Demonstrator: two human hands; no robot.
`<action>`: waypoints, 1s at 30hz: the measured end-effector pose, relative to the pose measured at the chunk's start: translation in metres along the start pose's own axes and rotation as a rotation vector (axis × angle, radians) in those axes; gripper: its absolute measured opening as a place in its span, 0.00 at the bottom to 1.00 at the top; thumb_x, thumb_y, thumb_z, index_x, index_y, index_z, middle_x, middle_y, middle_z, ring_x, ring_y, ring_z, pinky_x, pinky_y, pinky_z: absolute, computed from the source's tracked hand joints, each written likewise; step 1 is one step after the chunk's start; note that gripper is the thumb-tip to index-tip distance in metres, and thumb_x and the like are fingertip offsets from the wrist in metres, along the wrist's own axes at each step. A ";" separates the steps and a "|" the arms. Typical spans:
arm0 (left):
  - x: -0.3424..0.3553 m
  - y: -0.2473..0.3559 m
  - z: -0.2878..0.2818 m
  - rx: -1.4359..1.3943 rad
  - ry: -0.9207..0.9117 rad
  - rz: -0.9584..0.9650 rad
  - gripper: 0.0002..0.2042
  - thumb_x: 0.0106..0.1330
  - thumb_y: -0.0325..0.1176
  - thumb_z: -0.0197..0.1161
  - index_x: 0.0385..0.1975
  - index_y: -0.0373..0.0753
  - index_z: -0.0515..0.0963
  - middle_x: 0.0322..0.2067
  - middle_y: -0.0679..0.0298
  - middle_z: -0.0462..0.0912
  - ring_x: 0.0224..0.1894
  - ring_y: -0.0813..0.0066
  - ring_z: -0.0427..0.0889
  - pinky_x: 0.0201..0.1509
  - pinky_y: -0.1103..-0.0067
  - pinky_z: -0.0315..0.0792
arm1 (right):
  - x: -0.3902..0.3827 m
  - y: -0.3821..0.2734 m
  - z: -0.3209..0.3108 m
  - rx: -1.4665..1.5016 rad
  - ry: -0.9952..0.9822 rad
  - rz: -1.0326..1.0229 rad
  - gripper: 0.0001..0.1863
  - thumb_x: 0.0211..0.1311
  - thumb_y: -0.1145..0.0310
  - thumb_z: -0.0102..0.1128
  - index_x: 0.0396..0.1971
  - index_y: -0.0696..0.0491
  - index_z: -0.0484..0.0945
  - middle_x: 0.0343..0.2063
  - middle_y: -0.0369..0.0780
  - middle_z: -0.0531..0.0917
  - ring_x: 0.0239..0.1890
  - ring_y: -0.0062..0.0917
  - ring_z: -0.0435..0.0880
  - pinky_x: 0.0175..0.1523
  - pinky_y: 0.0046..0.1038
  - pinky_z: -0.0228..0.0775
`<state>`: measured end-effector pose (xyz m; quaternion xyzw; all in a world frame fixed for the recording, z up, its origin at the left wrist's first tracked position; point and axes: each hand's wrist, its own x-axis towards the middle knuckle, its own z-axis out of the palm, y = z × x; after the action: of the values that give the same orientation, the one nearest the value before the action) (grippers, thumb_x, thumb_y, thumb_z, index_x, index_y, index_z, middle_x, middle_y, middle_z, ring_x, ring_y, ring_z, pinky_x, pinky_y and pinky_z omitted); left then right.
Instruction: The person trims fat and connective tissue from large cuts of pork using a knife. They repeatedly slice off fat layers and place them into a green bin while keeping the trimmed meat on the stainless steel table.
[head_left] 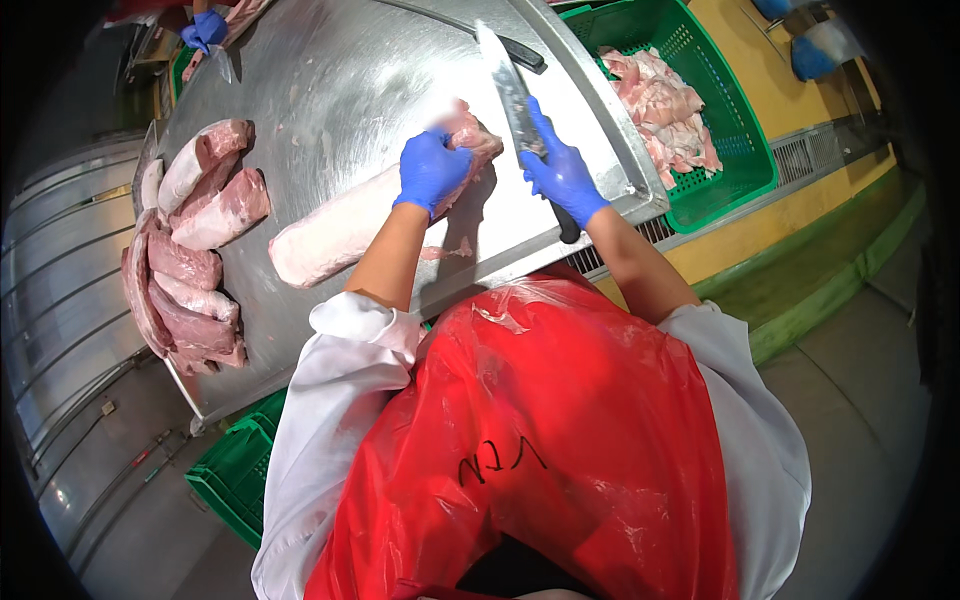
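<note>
A long pale slab of meat point(335, 228), with a fat-covered surface, lies slantwise on the metal table point(320, 110). At its far right end my left hand point(430, 170), in a blue glove, is closed on the reddish edge of the meat. My right hand point(562, 178), also gloved in blue, grips a long knife point(503, 80) just right of the slab. Its blade points away from me, apart from the meat, and the black handle's end sticks out below my palm. A small meat scrap point(450, 250) lies beside the slab, near the table's front edge.
Several meat pieces point(225, 210) lie at the table's left. A thin rod with a black handle point(520, 55) rests beyond the knife. Right of the table, a green crate point(745, 130) holds pale trimmings point(665, 115); another green crate point(235, 480) stands below left. Another person's gloved hand point(205, 30) shows far left.
</note>
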<state>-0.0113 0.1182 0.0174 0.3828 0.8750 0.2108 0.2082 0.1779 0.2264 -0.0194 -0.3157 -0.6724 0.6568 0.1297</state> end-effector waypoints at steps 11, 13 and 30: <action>0.002 -0.012 -0.008 0.022 0.021 -0.021 0.13 0.54 0.39 0.66 0.28 0.33 0.82 0.25 0.46 0.84 0.30 0.50 0.85 0.39 0.66 0.77 | -0.055 -0.006 -0.009 -0.010 -0.437 0.202 0.44 0.66 0.74 0.55 0.77 0.33 0.46 0.21 0.41 0.81 0.18 0.21 0.79 0.26 0.25 0.77; 0.003 -0.002 -0.011 -0.001 0.010 -0.008 0.15 0.56 0.42 0.66 0.28 0.32 0.82 0.26 0.45 0.84 0.32 0.47 0.84 0.39 0.64 0.77 | -0.009 0.002 0.009 -0.080 -0.409 0.117 0.44 0.66 0.74 0.55 0.77 0.34 0.46 0.22 0.42 0.81 0.18 0.22 0.80 0.26 0.26 0.77; 0.007 -0.048 -0.055 -0.561 0.209 -0.100 0.06 0.60 0.26 0.66 0.33 0.32 0.83 0.28 0.69 0.82 0.30 0.82 0.76 0.36 0.83 0.70 | -0.012 -0.007 0.055 -0.205 -0.641 -0.004 0.44 0.67 0.71 0.50 0.78 0.35 0.38 0.23 0.43 0.80 0.21 0.29 0.79 0.30 0.33 0.77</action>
<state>-0.0729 0.0820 0.0359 0.2430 0.8170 0.4722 0.2248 0.1530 0.1758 -0.0158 -0.1033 -0.7422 0.6514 -0.1192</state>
